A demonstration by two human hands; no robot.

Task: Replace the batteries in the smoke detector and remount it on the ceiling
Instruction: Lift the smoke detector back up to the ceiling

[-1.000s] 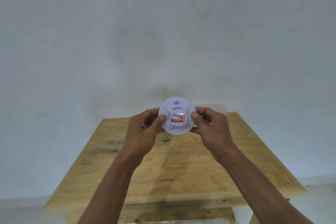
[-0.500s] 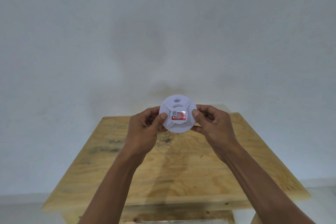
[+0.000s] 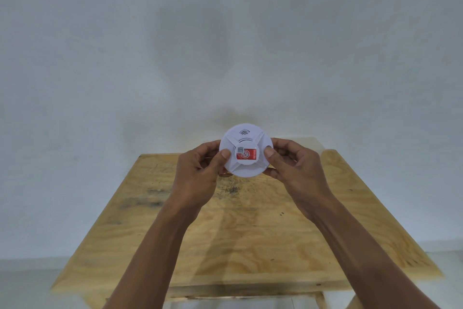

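A round white smoke detector (image 3: pixel 246 140) is held up in front of me, its face toward the camera, with a red label and a small code sticker at its centre. My left hand (image 3: pixel 198 173) grips its left edge, thumb on the front. On the other side my right hand (image 3: pixel 295 168) holds the right edge in the same way. The detector hangs in the air above the far part of the wooden table (image 3: pixel 240 228). Its back side is hidden.
The plywood table top fills the lower middle, with dark stains near its far half. A plain white wall (image 3: pixel 225 45) rises behind it. Pale floor shows at the bottom left and right.
Both hands have lifted the detector slightly higher and a little farther from me. The grip on it is unchanged.
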